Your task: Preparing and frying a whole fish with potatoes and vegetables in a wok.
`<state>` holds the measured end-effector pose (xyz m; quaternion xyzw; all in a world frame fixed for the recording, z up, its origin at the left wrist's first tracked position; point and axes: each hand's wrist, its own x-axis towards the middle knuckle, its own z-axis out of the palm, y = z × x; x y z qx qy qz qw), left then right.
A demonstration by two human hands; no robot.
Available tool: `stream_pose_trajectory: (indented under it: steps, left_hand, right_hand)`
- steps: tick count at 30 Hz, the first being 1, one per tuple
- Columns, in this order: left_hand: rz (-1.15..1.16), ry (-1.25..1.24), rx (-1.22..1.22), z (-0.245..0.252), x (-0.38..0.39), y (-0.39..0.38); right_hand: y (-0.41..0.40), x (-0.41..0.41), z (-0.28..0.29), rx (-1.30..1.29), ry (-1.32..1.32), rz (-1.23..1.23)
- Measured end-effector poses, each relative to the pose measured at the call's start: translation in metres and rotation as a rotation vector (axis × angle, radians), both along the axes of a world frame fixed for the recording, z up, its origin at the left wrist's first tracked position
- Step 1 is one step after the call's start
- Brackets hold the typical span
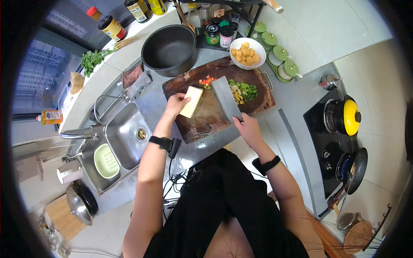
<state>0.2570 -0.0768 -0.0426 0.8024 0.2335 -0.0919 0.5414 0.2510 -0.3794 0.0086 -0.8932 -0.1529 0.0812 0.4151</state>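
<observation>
In my left hand (176,104) is a pale yellow rectangular block (192,102), probably tofu, gripped at its left edge over the cutting board. My right hand (247,128) grasps the handle of a cleaver (225,96), whose broad blade points away from me above the board. Beneath both lies a dark, worn wooden cutting board (206,127) with a metal handle at its right end. Chopped red pieces (206,82) sit near its far edge, left of the blade. To the blade's right are chopped greens (247,92) and pale yellow slices (238,97).
A white bowl of golden balls (246,54) rests at the board's far edge. Behind it are a black pot (169,50), several jars (226,34) and green-lidded containers (280,53). Left is a steel sink (124,151); right, a stove (322,138) with a yellow-lidded pot (351,116) and frying pan (358,171).
</observation>
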Motion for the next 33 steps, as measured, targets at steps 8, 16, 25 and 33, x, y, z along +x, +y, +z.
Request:
stream_pose_trajectory:
  steps: [8,16,25,33]
  left_hand:
    - [0.078,-0.202,0.409,-0.013,-0.013,-0.002]
    - [-0.228,-0.37,0.6,-0.027,-0.003,0.021]
    - [-0.253,-0.483,0.485,0.012,0.001,0.017]
    - [-0.444,-0.536,0.165,0.116,-0.031,-0.132]
  right_hand:
    - [0.048,0.055,-0.04,0.384,0.691,0.026]
    - [0.056,0.042,-0.054,-0.114,-0.137,-0.094]
    - [-0.046,-0.059,0.031,-0.166,-0.512,-0.087]
    - [-0.254,-0.222,0.103,-0.496,-0.616,-0.641]
